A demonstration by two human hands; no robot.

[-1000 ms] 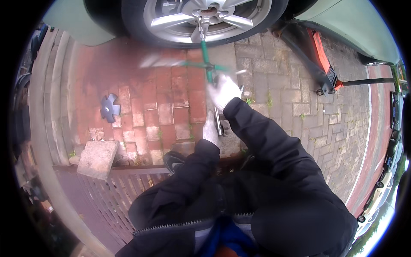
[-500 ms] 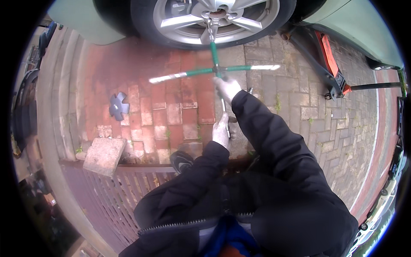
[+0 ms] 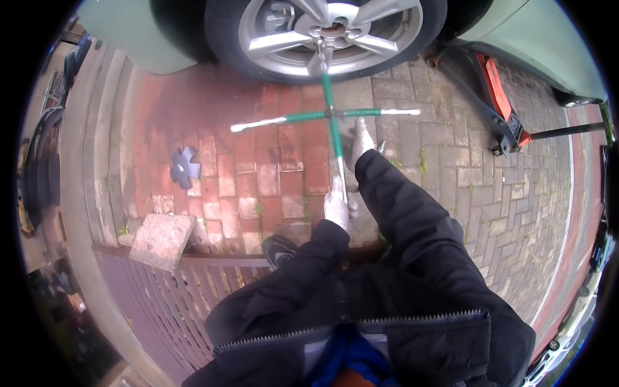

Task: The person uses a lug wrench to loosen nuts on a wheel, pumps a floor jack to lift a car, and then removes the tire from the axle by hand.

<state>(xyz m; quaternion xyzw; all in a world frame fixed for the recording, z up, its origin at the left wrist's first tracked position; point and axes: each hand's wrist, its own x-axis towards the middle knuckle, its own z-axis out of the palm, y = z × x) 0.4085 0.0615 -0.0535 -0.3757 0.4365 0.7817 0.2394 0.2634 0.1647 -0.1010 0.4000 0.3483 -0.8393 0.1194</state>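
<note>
A four-way lug wrench (image 3: 332, 132) with green arms and silver ends reaches from my left hand to the wheel (image 3: 284, 44). Its far end sits at a lug position just below the hub centre. My left hand (image 3: 336, 208), in a pale glove, is closed round the near end of the shaft. My right hand (image 3: 363, 138), also gloved, is beside the shaft just below the right cross arm. Its fingers stretch forward, close to that arm; whether they touch it I cannot tell. A small metal piece (image 3: 382, 146) lies on the ground, partly hidden by my right sleeve.
A dark star-shaped centre cap (image 3: 186, 168) lies on the red bricks at left. Nearer me, a stone slab (image 3: 162, 240) rests by a slatted metal grate (image 3: 161, 290). At right, a red and black floor jack (image 3: 500, 97) stands beside the pale green car (image 3: 509, 32).
My right hand has come off the wrench's middle and shifted right, its fingers now stretched out. The cross arms have turned slightly. My left hand stays on the near end.
</note>
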